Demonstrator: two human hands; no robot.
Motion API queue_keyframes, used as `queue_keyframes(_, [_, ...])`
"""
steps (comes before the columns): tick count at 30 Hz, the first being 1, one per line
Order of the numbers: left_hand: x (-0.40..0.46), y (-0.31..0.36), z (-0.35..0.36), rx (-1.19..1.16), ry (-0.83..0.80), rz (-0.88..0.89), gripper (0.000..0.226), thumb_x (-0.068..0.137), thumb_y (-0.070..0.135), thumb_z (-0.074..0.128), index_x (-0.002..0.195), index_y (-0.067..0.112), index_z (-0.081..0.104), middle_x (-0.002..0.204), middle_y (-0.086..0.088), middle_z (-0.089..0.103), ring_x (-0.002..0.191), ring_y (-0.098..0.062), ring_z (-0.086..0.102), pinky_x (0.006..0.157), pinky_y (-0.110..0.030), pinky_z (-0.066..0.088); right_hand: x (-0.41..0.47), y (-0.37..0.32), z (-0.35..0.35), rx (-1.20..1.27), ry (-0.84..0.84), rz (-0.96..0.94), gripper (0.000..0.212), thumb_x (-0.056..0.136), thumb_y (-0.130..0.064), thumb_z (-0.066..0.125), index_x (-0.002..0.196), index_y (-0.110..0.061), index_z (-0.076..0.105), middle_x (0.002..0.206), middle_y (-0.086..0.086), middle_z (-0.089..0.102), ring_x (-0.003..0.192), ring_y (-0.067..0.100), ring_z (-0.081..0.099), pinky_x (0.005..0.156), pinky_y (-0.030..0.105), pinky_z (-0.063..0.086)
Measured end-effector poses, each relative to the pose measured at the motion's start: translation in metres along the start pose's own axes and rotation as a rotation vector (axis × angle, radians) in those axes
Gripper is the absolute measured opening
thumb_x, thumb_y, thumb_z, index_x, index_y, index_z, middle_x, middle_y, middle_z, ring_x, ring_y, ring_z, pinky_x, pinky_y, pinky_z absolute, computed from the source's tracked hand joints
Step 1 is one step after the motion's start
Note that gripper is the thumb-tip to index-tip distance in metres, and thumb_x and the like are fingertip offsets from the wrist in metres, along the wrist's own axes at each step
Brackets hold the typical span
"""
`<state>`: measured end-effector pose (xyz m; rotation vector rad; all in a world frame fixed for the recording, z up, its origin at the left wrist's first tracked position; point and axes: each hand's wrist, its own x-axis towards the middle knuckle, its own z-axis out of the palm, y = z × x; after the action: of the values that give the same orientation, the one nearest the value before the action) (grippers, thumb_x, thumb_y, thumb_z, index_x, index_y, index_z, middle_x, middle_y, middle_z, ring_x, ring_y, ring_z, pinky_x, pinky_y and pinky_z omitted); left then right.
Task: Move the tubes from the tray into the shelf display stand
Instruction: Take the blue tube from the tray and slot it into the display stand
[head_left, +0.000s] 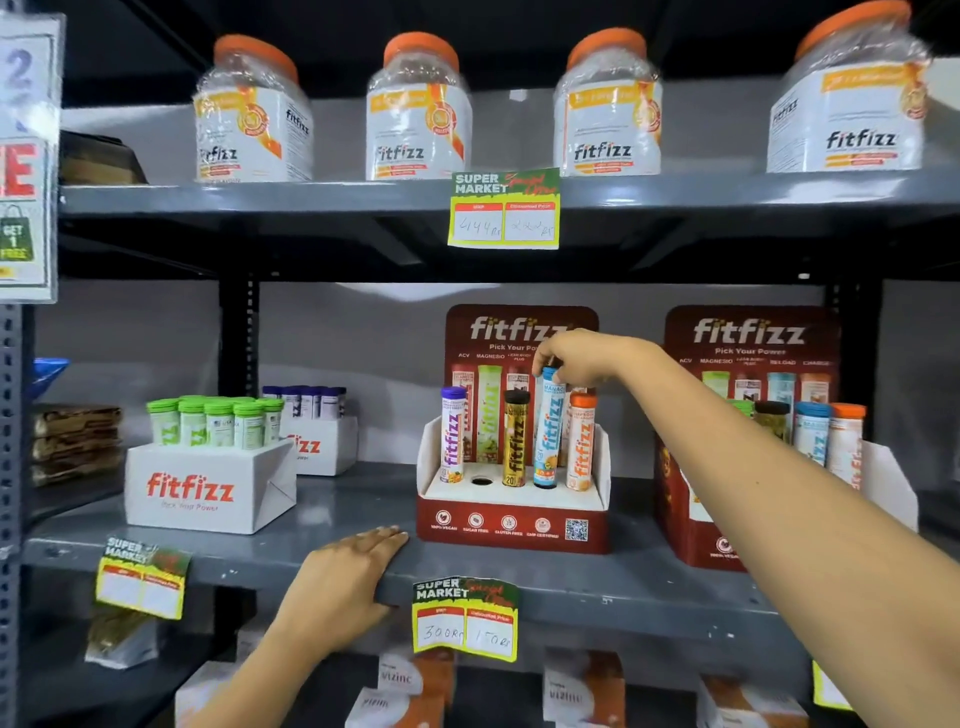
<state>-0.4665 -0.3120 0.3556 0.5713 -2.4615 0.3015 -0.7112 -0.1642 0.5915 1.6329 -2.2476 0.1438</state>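
Note:
A red and white display stand (511, 525) sits on the middle shelf. In it stand a purple-capped tube (452, 434), a black and gold tube (516, 439), a blue tube (549, 431) and an orange tube (581, 441). One hole (481, 481) between the purple and gold tubes is empty. My right hand (582, 358) pinches the cap of the blue tube from above. My left hand (345, 582) rests flat on the shelf's front edge (571, 587), holding nothing. A white tray (208, 488) with several green-capped tubes (218, 421) stands to the left.
A second, filled display stand (748, 338) is at the right, partly behind my right forearm. Another white box of purple-capped tubes (306, 402) sits behind the tray. Large jars (415, 114) line the upper shelf. Price tags (465, 618) hang from the shelf edges.

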Motion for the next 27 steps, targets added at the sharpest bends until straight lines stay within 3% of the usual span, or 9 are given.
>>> queue_keyframes(3, [-0.001,0.005,0.006,0.011,0.091,-0.018,0.065,0.040,0.038,0.090,0.100,0.017,0.074,0.098,-0.001,0.076,0.083,-0.017,0.072,0.060,-0.030,0.059,0.002,0.000,0.006,0.012,0.004,-0.013,0.036,0.091,0.002,0.050,0.118,-0.018,0.061,0.125,0.006,0.057,0.101,0.020,0.059,0.066,0.021,0.049])
queue_keyframes(12, [-0.001,0.006,0.004,0.036,0.106,-0.037,0.064,0.041,0.037,0.090,0.099,0.015,0.074,0.097,-0.003,0.076,0.082,-0.019,0.073,0.061,-0.034,0.060,0.003,0.003,0.006,-0.009,0.034,-0.007,0.033,0.090,0.001,0.056,0.115,-0.019,0.064,0.126,0.006,0.058,0.095,0.015,0.052,0.058,0.017,0.042])
queue_keyframes(18, [-0.002,0.006,0.002,0.034,0.115,-0.036,0.061,0.045,0.039,0.090,0.099,0.015,0.074,0.096,-0.003,0.076,0.082,-0.019,0.073,0.062,-0.034,0.060,0.004,0.002,0.011,0.048,0.078,-0.002,0.029,0.092,-0.005,0.055,0.116,-0.018,0.063,0.128,0.007,0.057,0.098,0.018,0.057,0.058,0.019,0.046])
queue_keyframes(27, [0.000,0.002,0.007,0.012,0.145,-0.024,0.064,0.040,0.037,0.088,0.099,0.016,0.074,0.098,-0.001,0.076,0.085,-0.018,0.072,0.063,-0.032,0.059,0.010,0.005,0.023,0.050,-0.023,-0.008,0.034,0.088,-0.004,0.060,0.119,-0.018,0.063,0.133,0.007,0.055,0.117,0.024,0.053,0.088,0.031,0.046])
